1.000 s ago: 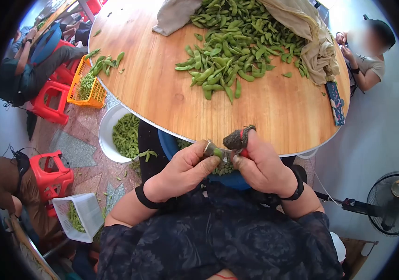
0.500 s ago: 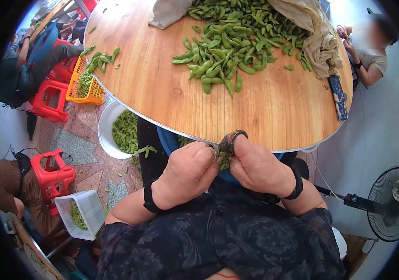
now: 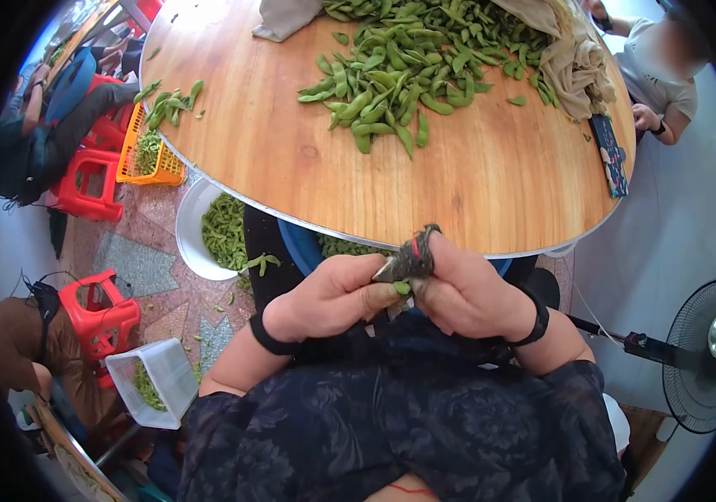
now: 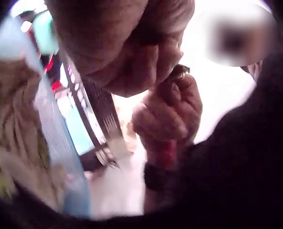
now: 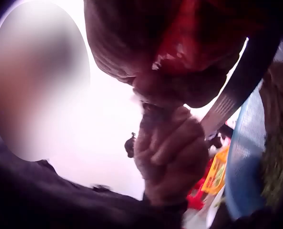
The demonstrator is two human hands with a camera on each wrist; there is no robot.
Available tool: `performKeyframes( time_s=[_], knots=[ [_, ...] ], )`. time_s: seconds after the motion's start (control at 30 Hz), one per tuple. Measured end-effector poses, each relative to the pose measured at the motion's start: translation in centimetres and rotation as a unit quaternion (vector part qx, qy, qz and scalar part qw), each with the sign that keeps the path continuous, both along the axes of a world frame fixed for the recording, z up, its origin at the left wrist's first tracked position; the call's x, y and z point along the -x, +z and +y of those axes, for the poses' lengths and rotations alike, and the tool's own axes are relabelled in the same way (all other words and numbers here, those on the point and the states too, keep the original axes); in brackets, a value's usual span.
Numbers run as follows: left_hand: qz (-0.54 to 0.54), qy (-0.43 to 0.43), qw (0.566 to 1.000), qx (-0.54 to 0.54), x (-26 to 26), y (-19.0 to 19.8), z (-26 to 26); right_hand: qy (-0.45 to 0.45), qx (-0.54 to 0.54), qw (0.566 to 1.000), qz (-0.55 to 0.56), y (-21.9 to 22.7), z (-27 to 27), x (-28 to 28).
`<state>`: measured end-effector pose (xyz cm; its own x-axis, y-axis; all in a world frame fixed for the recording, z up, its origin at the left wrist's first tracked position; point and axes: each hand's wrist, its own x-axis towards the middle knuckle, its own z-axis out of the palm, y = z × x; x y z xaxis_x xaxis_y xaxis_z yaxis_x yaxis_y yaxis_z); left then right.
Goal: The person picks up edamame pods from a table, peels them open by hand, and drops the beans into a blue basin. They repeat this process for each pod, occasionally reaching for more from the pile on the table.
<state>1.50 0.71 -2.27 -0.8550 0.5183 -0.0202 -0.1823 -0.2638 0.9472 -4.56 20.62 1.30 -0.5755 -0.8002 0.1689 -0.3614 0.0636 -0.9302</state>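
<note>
Wooden table (image 3: 249,151) topped by heaped pods (image 3: 391,79). Blue tub (image 3: 295,247) partly covered by table edge. Green pod (image 3: 401,288) pinched in left hand (image 3: 324,297), just off the edge; right hand (image 3: 475,293) curled beside it, grip can't be told.

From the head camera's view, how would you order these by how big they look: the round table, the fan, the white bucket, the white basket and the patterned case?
Largest to smallest:
1. Round table
2. Fan
3. White bucket and white basket: too alike to rank
4. Patterned case
</note>
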Motion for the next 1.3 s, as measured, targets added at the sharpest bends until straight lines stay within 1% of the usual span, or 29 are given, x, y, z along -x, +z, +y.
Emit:
performKeyframes(
  time_s=[0.03, 0.07, 0.13, 0.2, 0.23, 0.3, 0.33, 0.4, 0.43, 0.47, 0.5, 0.53, 0.57, 0.6, 0.77, 0.8, 0.83, 0.87, 0.9, 0.93, 0.97, 1.03, 1.1, 1.13, 1.17, 1.2, 1.23, 1.27, 1.3],
  knots=[
    [0.136, 0.079, 0.983, 0.091, 0.0, 0.4, 0.5, 0.023, -0.052, 0.989, -0.138, 1.0, 0.5, 0.5],
    [0.136, 0.077, 0.984, 0.091, 0.1, 0.2, 0.5, 0.046, -0.101, 0.955, -0.273, 1.5, 0.8, 0.7],
    [0.333, 0.130, 0.898, 0.256, 0.1, -0.2, 0.2, 0.047, -0.082, 0.956, -0.279, 1.2, 0.7, 0.6],
    [0.347, 0.143, 0.882, 0.286, 0.3, 0.5, 0.0, 0.056, -0.075, 0.916, -0.389, 1.4, 0.4, 0.9],
    [0.361, 0.157, 0.864, 0.315, 0.3, 0.8, -0.1, 0.056, -0.074, 0.916, -0.391, 1.5, 0.3, 0.8],
    [0.348, 0.179, 0.856, 0.338, 0.2, 0.7, -0.2, 0.054, -0.029, 0.846, -0.530, 1.7, 0.1, 0.7],
    [0.336, 0.201, 0.847, 0.360, 0.2, 0.7, -0.2, 0.053, -0.028, 0.847, -0.529, 1.5, 0.0, 0.6],
    [0.327, 0.206, 0.847, 0.364, -0.3, 0.3, 0.4, 0.023, -0.010, 0.881, -0.472, 0.6, 0.0, 0.1],
    [0.273, 0.200, 0.891, 0.303, -0.4, -0.2, 0.9, 0.024, -0.010, 0.881, -0.472, 0.4, 0.1, -0.1],
    [0.217, 0.193, 0.926, 0.240, -0.5, -0.4, 1.0, 0.012, -0.015, 0.916, -0.402, 0.1, 0.1, -0.3],
    [0.199, 0.157, 0.940, 0.228, -0.5, 0.6, 0.9, -0.001, -0.021, 0.944, -0.330, -0.2, 0.0, -0.4],
    [0.198, 0.156, 0.940, 0.228, -0.4, 1.0, 0.7, -0.001, -0.021, 0.943, -0.331, -1.1, -0.2, -0.5],
    [0.249, 0.138, 0.924, 0.255, -0.2, 1.2, 0.3, -0.040, -0.006, 0.991, -0.129, -2.2, -0.6, -0.7],
    [0.300, 0.119, 0.904, 0.280, -0.2, 1.3, 0.1, -0.077, 0.009, 0.994, 0.078, -2.8, -0.8, -0.9],
    [0.312, 0.120, 0.890, 0.310, -0.9, -0.3, 0.2, -0.069, -0.073, 0.993, 0.065, -1.4, -0.2, -1.5],
    [0.185, 0.097, 0.951, 0.229, -1.1, 0.0, 0.2, -0.065, -0.091, 0.990, 0.081, -1.2, -0.1, -1.5],
    [0.054, 0.072, 0.986, 0.141, -1.2, 0.2, 0.1, -0.064, -0.090, 0.991, 0.082, -0.9, -0.1, -1.4],
    [0.054, 0.073, 0.986, 0.142, -1.2, 0.3, -0.2, -0.046, -0.102, 0.984, 0.136, -0.6, 0.0, -1.2],
    [-0.035, 0.016, 0.995, 0.090, -1.2, 0.4, -0.7, -0.029, -0.114, 0.975, 0.189, -0.4, 0.0, -1.1],
    [-0.124, -0.040, 0.991, 0.038, -1.2, 0.5, -1.0, -0.028, -0.114, 0.975, 0.189, -0.6, 0.1, -1.1],
    [-0.145, -0.053, 0.988, 0.012, -1.2, 0.6, -1.0, -0.024, -0.102, 0.969, 0.225, -1.0, 0.1, -1.1],
    [-0.127, -0.065, 0.990, 0.012, -0.9, 0.7, -0.8, -0.019, -0.091, 0.961, 0.261, -0.9, 0.3, -1.1],
    [-0.109, -0.077, 0.991, 0.012, -0.8, 0.5, -0.4, 0.029, -0.128, 0.946, 0.296, 0.2, 0.7, -1.0],
    [0.027, -0.040, 0.995, 0.092, -0.9, 0.1, 0.0, 0.029, -0.128, 0.946, 0.296, 0.4, 0.8, -0.9],
    [0.162, -0.002, 0.972, 0.169, -1.0, -0.2, 0.3, 0.032, -0.148, 0.946, 0.287, 0.5, 0.9, -0.9],
    [0.162, -0.003, 0.972, 0.169, -1.0, -0.1, 0.4, 0.035, -0.168, 0.945, 0.279, 0.7, 1.0, -0.8],
    [0.201, 0.007, 0.955, 0.217, -1.0, -0.1, 0.6, 0.034, -0.169, 0.945, 0.279, 1.0, 1.0, -0.7],
    [0.240, 0.017, 0.934, 0.264, -0.9, -0.1, 0.7, 0.058, -0.194, 0.950, 0.236, 1.3, 1.1, -0.5],
    [0.241, 0.017, 0.934, 0.263, -0.8, 0.0, 0.8, 0.082, -0.218, 0.953, 0.193, 1.4, 1.2, -0.3]
  ],
)
